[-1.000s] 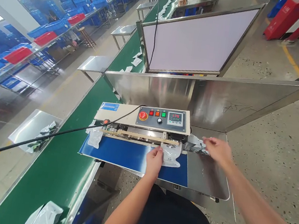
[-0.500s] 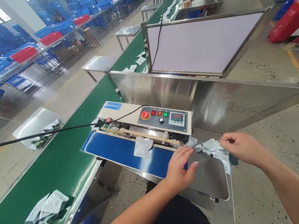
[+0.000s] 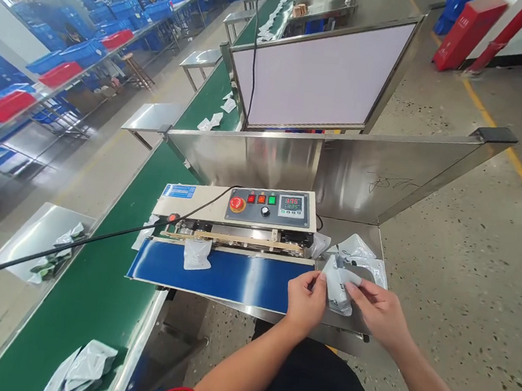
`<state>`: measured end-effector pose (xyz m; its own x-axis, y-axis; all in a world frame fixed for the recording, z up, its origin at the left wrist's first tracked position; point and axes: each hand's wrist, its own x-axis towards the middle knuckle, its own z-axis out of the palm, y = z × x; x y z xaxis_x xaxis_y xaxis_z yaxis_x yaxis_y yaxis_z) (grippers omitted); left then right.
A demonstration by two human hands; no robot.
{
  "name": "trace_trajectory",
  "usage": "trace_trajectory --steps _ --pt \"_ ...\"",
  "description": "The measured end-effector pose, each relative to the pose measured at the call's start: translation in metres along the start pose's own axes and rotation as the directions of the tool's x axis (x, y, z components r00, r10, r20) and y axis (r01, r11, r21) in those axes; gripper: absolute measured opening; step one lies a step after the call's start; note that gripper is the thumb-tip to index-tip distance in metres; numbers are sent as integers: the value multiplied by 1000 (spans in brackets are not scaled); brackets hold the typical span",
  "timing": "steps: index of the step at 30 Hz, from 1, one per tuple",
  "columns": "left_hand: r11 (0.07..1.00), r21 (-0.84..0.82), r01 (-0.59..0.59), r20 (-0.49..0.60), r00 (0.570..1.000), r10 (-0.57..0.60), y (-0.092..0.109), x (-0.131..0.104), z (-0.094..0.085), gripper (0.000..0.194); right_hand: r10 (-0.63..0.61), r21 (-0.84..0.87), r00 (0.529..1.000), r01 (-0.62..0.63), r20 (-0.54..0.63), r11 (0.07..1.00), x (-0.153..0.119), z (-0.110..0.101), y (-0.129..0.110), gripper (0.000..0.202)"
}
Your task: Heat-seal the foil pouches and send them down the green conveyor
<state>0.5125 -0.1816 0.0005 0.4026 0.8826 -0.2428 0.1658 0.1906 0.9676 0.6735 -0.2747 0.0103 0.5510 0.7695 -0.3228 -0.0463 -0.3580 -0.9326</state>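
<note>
Both hands hold one white plastic bag (image 3: 338, 289) above the steel plate at the right end of a bag sealing machine (image 3: 203, 201). My left hand (image 3: 306, 299) pinches its left edge between thumb and fingers. On the other side, my right hand (image 3: 378, 308) grips a corner of it. Behind the hands, more white bags (image 3: 358, 248) lie on the plate. A small white bag (image 3: 197, 255) hangs from the sealing slot over the blue conveyor belt (image 3: 231, 281). Another bag (image 3: 320, 245) sits by the slot's right end.
A green conveyor (image 3: 88, 288) runs along the left, with crumpled bags (image 3: 90, 368) near its front. A black cable (image 3: 94, 235) crosses over it to the machine. Behind the machine rises a steel panel (image 3: 256, 160). A side tray (image 3: 12, 241) holds packets.
My right hand has brought a bag from the pile toward me, and my left hand has closed on it. The bag in the sealer has moved left along the blue belt.
</note>
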Motion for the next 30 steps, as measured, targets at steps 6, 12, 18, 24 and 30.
trace_trajectory --steps 6,12,18,24,30 --pt "977 -122 173 -122 975 -188 -18 23 -4 49 307 184 951 -299 -19 936 30 21 8 51" --pt "907 -355 228 -291 895 -339 -32 44 -35 50 362 -3 922 -366 136 931 73 53 -3 47" --pt "965 -247 89 -506 838 -206 -32 34 -86 55 270 -477 962 -251 -31 842 134 -7 -9 31" --pt "983 81 -165 -556 811 182 -22 0 -90 49 197 -777 979 -84 52 624 161 -4 -5 33" --pt "874 197 -445 -46 886 461 1 8 -27 33 -4 -812 997 69 82 580 138 -23 -36 30"
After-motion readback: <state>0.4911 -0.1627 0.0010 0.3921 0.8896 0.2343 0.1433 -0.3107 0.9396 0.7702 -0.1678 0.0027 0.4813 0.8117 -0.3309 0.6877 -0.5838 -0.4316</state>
